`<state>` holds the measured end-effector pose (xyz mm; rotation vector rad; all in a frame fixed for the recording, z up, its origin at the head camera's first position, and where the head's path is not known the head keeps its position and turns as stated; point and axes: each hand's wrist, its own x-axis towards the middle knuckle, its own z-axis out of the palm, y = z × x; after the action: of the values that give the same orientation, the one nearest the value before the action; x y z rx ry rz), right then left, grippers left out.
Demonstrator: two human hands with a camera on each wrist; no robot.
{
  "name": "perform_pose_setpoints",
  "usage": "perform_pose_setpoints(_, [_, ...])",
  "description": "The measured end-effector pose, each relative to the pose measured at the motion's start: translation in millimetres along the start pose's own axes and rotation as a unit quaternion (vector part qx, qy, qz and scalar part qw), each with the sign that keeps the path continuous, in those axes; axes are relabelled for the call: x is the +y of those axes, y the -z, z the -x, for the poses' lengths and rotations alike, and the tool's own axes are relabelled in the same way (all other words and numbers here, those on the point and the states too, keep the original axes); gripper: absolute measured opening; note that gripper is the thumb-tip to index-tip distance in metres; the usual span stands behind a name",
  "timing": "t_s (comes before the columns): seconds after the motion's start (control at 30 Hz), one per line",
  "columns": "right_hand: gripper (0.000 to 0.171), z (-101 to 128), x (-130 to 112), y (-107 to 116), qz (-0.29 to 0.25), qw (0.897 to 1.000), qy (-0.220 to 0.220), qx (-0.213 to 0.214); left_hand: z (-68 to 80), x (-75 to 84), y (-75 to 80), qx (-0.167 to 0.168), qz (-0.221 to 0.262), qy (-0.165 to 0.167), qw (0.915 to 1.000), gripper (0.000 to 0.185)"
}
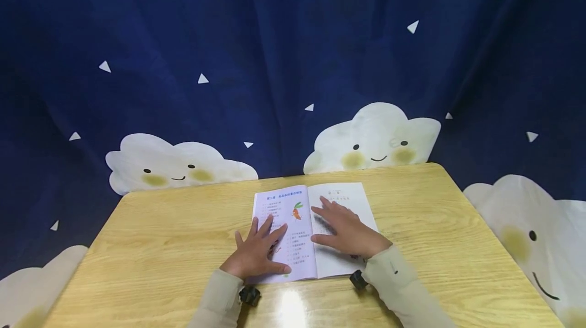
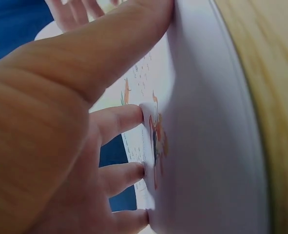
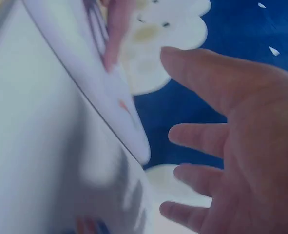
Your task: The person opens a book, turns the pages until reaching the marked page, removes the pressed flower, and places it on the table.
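Observation:
An open book (image 1: 304,239) with printed text lies on the wooden table, its left page lilac and its right page white. Spread fingers of my left hand (image 1: 256,254) rest on the lower left page, and the left wrist view has the fingertips (image 2: 134,170) touching the paper beside a small coloured picture (image 2: 157,139). Over the right page is my right hand (image 1: 348,234), fingers apart and straight, holding nothing. In the right wrist view a gap shows between its fingers (image 3: 197,136) and the page, where their shadow falls. An orange carrot drawing (image 1: 297,212) is near the book's fold.
The light wooden table (image 1: 169,246) extends to both sides of the book. Behind it hangs a dark blue curtain (image 1: 284,53) with white triangles and smiling clouds (image 1: 377,137). A small black device (image 1: 250,295) sits at the left wrist, another (image 1: 358,280) at the right.

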<state>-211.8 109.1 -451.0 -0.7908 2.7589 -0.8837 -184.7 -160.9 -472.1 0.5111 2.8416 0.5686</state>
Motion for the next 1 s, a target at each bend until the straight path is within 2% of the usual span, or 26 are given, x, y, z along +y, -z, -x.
perform_pose_setpoints(0.2, [0.085, 3.9, 11.6, 18.4, 0.032, 0.998, -0.056, 0.008, 2.2, -0.6, -0.1, 0.003, 0.006, 0.003, 1.0, 0.099])
perform_pose_setpoints(0.37, [0.095, 8.4, 23.1, 27.8, 0.066, 0.99, -0.125, 0.001, 1.5, -0.5, -1.4, -0.002, 0.008, -0.004, 1.0, 0.1])
perform_pose_setpoints(0.5, [0.1, 8.7, 28.2, 31.0, 0.075, 0.984, -0.161, -0.012, 1.3, -2.0, -0.9, -0.007, 0.007, -0.009, 0.9999, 0.1])
perform_pose_setpoints(0.73, [0.111, 11.0, 33.1, 24.2, 0.055, 0.979, -0.197, -0.02, 2.6, -2.7, -3.3, -0.009, 0.004, -0.011, 0.9999, 0.1])
perform_pose_setpoints(1.0, [0.115, 11.9, 36.2, 18.6, 0.051, 0.977, -0.205, -0.026, 1.4, -4.4, -6.1, -0.007, 0.005, -0.013, 0.9999, 0.1])
